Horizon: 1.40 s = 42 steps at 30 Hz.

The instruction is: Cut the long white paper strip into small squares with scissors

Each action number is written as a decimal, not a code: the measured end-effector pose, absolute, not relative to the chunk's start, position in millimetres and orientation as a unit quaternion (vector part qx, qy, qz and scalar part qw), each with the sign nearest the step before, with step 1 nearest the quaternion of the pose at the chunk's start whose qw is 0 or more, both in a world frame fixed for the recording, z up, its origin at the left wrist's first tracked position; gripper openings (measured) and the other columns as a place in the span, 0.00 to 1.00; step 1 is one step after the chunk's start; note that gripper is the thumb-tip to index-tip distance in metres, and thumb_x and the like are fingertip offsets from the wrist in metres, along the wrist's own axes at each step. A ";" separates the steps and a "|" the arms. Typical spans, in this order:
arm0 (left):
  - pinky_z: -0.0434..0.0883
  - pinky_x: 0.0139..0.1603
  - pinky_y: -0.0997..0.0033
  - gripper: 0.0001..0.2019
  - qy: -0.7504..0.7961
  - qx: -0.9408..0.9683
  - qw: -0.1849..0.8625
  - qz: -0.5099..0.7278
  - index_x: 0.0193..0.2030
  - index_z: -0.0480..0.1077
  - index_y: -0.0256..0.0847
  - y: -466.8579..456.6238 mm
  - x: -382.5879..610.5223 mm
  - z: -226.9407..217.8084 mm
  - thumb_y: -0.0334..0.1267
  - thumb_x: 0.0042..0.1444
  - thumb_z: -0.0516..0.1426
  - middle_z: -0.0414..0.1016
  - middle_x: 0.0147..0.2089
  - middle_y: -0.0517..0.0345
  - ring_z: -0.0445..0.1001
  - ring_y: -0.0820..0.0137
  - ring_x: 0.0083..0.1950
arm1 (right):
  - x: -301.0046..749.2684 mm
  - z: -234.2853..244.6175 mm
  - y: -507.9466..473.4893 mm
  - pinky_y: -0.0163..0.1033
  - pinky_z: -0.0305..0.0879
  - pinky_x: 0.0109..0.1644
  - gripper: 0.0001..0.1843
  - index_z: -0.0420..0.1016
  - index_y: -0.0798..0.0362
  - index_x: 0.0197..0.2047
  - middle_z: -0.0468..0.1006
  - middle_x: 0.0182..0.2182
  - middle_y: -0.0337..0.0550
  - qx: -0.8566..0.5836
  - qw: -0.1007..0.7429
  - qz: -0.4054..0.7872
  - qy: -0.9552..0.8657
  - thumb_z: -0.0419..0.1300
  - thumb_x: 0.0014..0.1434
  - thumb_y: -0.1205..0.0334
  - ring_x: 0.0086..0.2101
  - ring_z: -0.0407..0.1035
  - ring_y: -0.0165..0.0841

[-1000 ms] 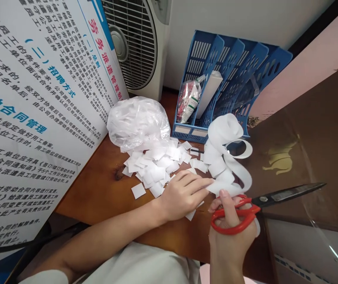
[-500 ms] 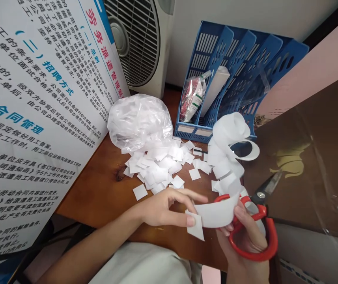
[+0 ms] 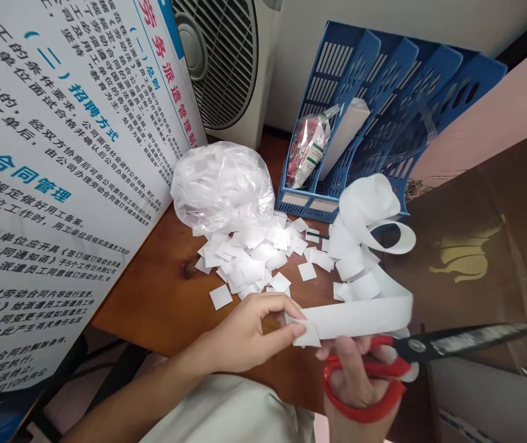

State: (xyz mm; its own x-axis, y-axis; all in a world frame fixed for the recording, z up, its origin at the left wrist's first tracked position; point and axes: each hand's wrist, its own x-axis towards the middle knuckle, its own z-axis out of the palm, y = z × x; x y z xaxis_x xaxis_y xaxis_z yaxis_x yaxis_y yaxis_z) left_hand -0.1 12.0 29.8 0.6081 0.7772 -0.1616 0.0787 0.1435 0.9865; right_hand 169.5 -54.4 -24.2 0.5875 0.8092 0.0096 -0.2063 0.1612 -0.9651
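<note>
My left hand [image 3: 249, 332] pinches the free end of a long white paper strip [image 3: 360, 314] between thumb and forefinger, over the near edge of the wooden desk [image 3: 152, 295]. My right hand [image 3: 355, 384] grips red-handled scissors [image 3: 383, 369] just under the strip, with the dark blades pointing right and closed. The strip curls back to a loose coil [image 3: 369, 206]. A pile of small white cut squares [image 3: 254, 258] lies on the desk beyond my left hand.
A clear plastic bag [image 3: 221, 184] full of squares sits behind the pile. A blue file rack [image 3: 374, 92] holds a packet. A fan [image 3: 226, 61] stands at the back and a printed board [image 3: 60, 154] leans at the left. A brown box [image 3: 489, 246] fills the right.
My left hand has taken the strip's end and drawn it out level in front of me. The scissors have swung from pointing up and away back to pointing right.
</note>
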 end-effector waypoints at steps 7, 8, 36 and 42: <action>0.71 0.50 0.69 0.05 0.399 0.586 0.655 0.262 0.36 0.75 0.37 11.6 -1.4 30.3 0.35 0.63 0.61 0.71 0.59 0.50 0.75 0.65 0.52 | 143.5 -16.3 -44.8 0.32 0.68 0.21 0.26 0.53 0.54 0.26 0.66 0.17 0.30 -0.568 0.695 0.388 -0.210 0.72 0.51 0.63 0.16 0.67 0.26; 0.72 0.49 0.69 0.05 0.407 0.570 0.662 0.266 0.36 0.74 0.37 11.4 -1.0 27.6 0.36 0.62 0.62 0.72 0.57 0.50 0.75 0.65 0.51 | 143.5 -15.6 -44.1 0.32 0.68 0.21 0.27 0.53 0.54 0.26 0.66 0.18 0.29 -0.569 0.694 0.393 -0.199 0.72 0.51 0.62 0.16 0.67 0.26; 0.73 0.33 0.76 0.14 0.440 0.389 0.757 0.285 0.37 0.83 0.33 17.9 1.9 8.2 0.42 0.51 0.71 0.82 0.31 0.51 0.74 0.74 0.28 | 141.1 -32.6 -46.7 0.36 0.69 0.26 0.23 0.58 0.54 0.28 0.70 0.19 0.35 -0.581 0.648 0.434 -0.231 0.69 0.54 0.53 0.19 0.69 0.29; 0.73 0.32 0.78 0.14 0.497 0.406 0.711 0.289 0.40 0.84 0.35 25.3 -11.7 8.3 0.44 0.52 0.70 0.82 0.30 0.54 0.74 0.75 0.27 | 168.6 -27.4 -98.1 0.30 0.65 0.27 0.25 0.73 0.57 0.36 0.75 0.30 0.42 -0.705 0.509 0.429 -0.244 0.76 0.44 0.49 0.24 0.67 0.25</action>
